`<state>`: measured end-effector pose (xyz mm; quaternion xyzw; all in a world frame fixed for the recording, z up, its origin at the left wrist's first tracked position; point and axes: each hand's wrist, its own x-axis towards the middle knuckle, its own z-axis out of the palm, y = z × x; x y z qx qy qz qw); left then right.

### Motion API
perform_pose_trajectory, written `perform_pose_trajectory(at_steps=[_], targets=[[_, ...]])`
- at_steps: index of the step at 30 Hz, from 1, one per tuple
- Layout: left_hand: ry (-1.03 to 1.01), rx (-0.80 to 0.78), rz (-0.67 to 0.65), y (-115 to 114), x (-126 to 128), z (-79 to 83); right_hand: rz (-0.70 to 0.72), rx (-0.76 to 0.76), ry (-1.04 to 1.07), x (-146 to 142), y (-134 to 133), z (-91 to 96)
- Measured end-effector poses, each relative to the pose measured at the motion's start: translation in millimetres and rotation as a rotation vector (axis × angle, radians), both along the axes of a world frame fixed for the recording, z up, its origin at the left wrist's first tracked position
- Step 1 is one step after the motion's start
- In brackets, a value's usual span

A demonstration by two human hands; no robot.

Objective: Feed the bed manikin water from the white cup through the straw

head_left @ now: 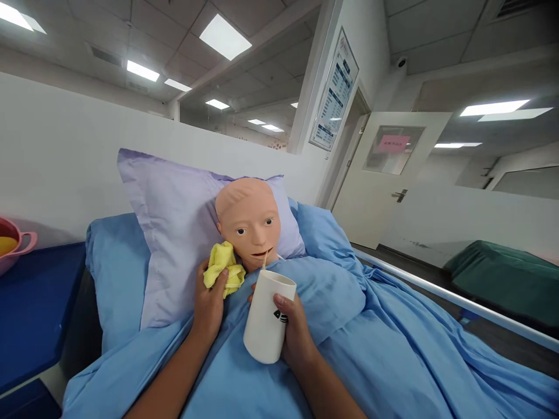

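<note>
A bald manikin lies in a bed, its head on a lilac pillow and its mouth slightly parted. My right hand is wrapped round a white cup with a small black print, tilted in front of the manikin's chin. From the cup a thin pale straw rises to the manikin's lips. Beside its cheek, my left hand grips a crumpled yellow cloth, which appears to touch the jaw. What is inside the cup cannot be seen.
Blue bedding covers the manikin's body. A blue bedside table at the left bears a pink basin with something yellow inside. A pale bed rail runs along the right. Behind stands an open door.
</note>
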<state>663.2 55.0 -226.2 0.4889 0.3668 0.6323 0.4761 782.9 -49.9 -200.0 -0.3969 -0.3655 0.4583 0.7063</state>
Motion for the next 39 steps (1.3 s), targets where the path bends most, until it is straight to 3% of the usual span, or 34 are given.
perform_pose_trajectory(at_steps=[12,39], targets=[[-0.026,0.060,-0.028,-1.5,0.2,-1.6,0.060,-0.086,0.194,6.4,6.0,8.2],[-0.061,0.064,-0.065,-1.7,-1.5,-2.1,0.049,0.019,0.087,3.0,2.7,1.4]])
